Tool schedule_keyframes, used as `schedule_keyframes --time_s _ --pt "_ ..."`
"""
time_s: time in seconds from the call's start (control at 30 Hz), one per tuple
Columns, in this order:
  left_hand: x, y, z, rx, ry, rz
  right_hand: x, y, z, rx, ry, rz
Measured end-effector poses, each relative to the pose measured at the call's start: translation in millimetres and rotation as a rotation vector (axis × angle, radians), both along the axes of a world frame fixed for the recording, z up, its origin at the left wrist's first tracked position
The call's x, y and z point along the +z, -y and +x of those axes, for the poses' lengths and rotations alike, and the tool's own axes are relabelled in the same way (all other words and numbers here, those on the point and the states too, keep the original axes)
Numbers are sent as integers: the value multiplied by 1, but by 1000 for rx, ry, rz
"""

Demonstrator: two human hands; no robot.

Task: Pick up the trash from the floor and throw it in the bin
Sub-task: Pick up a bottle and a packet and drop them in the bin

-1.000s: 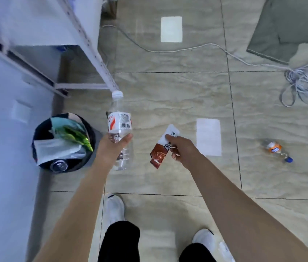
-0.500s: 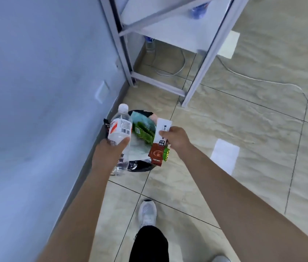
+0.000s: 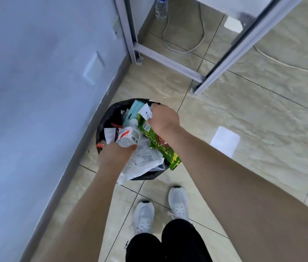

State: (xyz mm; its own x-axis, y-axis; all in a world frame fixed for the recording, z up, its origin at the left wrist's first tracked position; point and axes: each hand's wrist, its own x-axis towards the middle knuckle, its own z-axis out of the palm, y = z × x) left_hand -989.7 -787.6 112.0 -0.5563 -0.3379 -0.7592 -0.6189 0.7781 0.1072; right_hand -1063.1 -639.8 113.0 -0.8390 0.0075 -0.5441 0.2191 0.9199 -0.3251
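Both hands over a full bin by the wall.
The left hand (image 3: 116, 154) is clamped on a clear water bottle (image 3: 128, 136), the right hand (image 3: 163, 120) on a wrapper (image 3: 146, 113), both above the black-lined bin (image 3: 104, 121), which holds a green snack bag (image 3: 160, 148), white plastic packaging (image 3: 143, 161) and a teal item (image 3: 135, 110).

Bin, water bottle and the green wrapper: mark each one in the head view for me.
bin (image 3: 105, 123): head view, on the black liner at its left rim.
water bottle (image 3: 128, 136): head view, on its white label, above the left hand's grip.
green wrapper (image 3: 161, 148): head view, on its middle, lying across the bin's contents.
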Motion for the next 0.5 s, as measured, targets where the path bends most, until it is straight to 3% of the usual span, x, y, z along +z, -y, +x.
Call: schedule_keyframes --time_s 0.3,0.4,0.5 --pt "-37 -25 -37 -23 102 -56 -38 0 -5 120 -14 -25" --pt "-28 -24 -42 60 105 -12 -38 -5 -3 111 -21 -71" --pt "-3 -21 -43 7 51 5 -29 -16 -3 103 10 -104"
